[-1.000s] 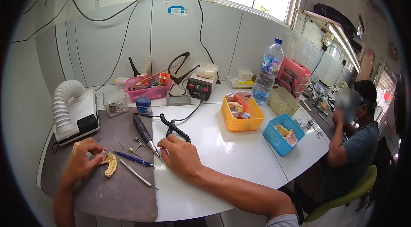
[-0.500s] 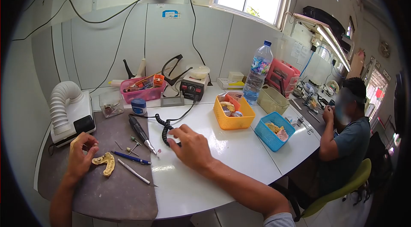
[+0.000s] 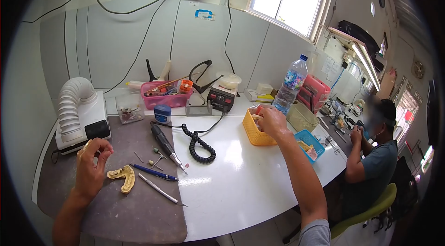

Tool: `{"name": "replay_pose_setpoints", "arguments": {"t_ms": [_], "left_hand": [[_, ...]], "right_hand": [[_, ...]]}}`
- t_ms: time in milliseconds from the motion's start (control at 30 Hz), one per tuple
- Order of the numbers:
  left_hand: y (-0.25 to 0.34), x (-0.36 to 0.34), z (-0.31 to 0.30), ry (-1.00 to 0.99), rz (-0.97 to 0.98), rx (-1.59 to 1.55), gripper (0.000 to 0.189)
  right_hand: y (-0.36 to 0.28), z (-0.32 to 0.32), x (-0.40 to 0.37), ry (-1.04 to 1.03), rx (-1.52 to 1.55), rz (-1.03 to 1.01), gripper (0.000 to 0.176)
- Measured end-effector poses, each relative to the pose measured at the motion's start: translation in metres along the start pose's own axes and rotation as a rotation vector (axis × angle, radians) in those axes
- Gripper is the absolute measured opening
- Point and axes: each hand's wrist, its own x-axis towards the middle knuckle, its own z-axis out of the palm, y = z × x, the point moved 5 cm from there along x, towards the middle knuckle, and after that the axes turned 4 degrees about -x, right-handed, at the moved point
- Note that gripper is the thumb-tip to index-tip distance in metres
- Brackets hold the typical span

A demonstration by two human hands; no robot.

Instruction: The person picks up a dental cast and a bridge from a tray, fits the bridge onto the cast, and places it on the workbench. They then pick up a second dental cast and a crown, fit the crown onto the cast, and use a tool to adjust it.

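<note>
My left hand (image 3: 92, 165) is raised over the grey mat, thumb and fingertips pinched together; whatever may be between them is too small to make out. Just right of it lies a yellowish dental cast (image 3: 122, 178), shaped like an arch. My right hand (image 3: 274, 121) reaches down into the orange basket (image 3: 260, 138), its fingers curled and partly hidden among the pieces there. Beside the cast lie a blue pen (image 3: 155, 172), a craft knife (image 3: 158, 189), small mounted burs (image 3: 156, 163) and a rotary handpiece (image 3: 166, 145) with a coiled black cord (image 3: 202, 158).
A white suction unit with a hose (image 3: 88, 121) stands at left. Behind are a blue-lidded jar (image 3: 162, 114), a pink basket (image 3: 162, 101), a control box (image 3: 221, 100) and a water bottle (image 3: 292, 83). A blue basket (image 3: 311, 137) sits at right, near a seated person (image 3: 375, 153).
My right hand has moved from above the coiled cord, right and away from me, into the orange basket. My left hand's fingertips have come together. The view has shifted slightly.
</note>
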Motion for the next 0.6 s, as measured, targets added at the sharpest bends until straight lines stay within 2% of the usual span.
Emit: {"name": "replay_pose_setpoints", "arguments": {"t_ms": [67,133,200,267,300,333,400,433,600], "left_hand": [[0.002,-0.001,0.000,0.016,0.016,0.007,0.004],[0.005,-0.001,0.000,0.010,0.068,-0.011,0.003],[0.004,-0.003,0.000,-0.021,0.041,-0.022,0.005],[0.003,-0.004,0.005,-0.049,0.052,-0.072,0.010],[0.003,-0.004,0.005,-0.067,0.051,-0.058,0.014],[0.003,-0.004,0.006,-0.065,0.046,-0.054,0.014],[0.005,-0.004,0.009,-0.080,0.093,-0.050,0.016],[0.004,-0.005,0.010,-0.090,0.070,-0.077,0.019],[-0.003,-0.007,0.010,-0.084,0.000,-0.169,0.018]], "right_hand": [[-0.001,0.002,0.001,0.030,0.008,0.008,0.019],[0.000,-0.005,0.000,0.067,0.075,0.127,0.019],[-0.008,-0.022,-0.007,0.105,0.084,0.130,0.019],[0.004,-0.030,-0.010,0.223,0.261,0.136,0.022],[0.010,-0.026,-0.007,0.175,0.465,0.135,0.028],[0.010,-0.023,-0.008,0.171,0.467,0.130,0.028],[-0.007,-0.025,-0.019,-0.071,1.183,0.125,0.029],[-0.020,-0.031,-0.027,-0.209,1.246,0.093,0.031],[-0.082,-0.039,-0.053,-0.326,1.394,0.004,0.035]]}}
